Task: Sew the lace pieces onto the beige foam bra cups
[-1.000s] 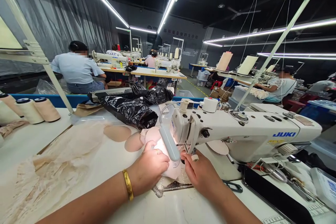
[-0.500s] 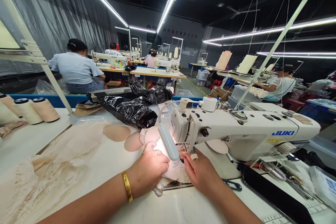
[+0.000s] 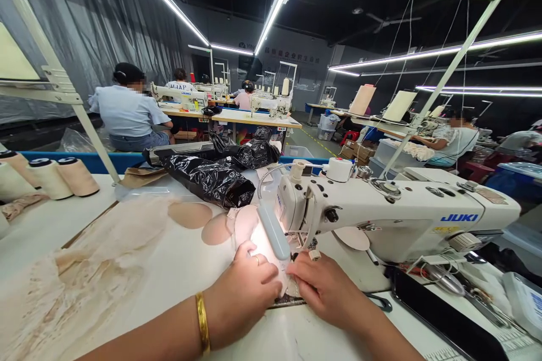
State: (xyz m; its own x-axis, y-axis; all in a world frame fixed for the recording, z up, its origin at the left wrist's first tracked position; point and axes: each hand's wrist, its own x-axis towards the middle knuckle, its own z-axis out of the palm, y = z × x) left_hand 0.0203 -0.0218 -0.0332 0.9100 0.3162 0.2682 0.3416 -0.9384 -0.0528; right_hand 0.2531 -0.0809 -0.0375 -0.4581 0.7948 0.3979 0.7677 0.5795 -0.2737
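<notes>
Under the head of a white sewing machine (image 3: pixel 398 208) lies a pale pink fabric piece (image 3: pixel 257 240), brightly lit by the grey lamp (image 3: pixel 273 231). My left hand (image 3: pixel 248 290) has its fingers curled on the fabric's near left side. At the right edge of the fabric, close to the needle area, my right hand (image 3: pixel 324 287) pinches the material. The needle tip and part of the fabric are hidden behind the lamp and my fingers. Two round beige pads (image 3: pixel 190 215) lie beyond my left hand.
Sheer beige fabric (image 3: pixel 93 259) spreads over the table's left side, near thread cones (image 3: pixel 78 177). A black plastic bag (image 3: pixel 212 177) lies behind the machine head. At the right are a black tray (image 3: pixel 444 316) and metal tools. Other people sit at machines farther back.
Both hands have moved slightly nearer to me, the right one lower and away from the needle area. The hands are closer together at the fabric's near edge. The view has shifted slightly.
</notes>
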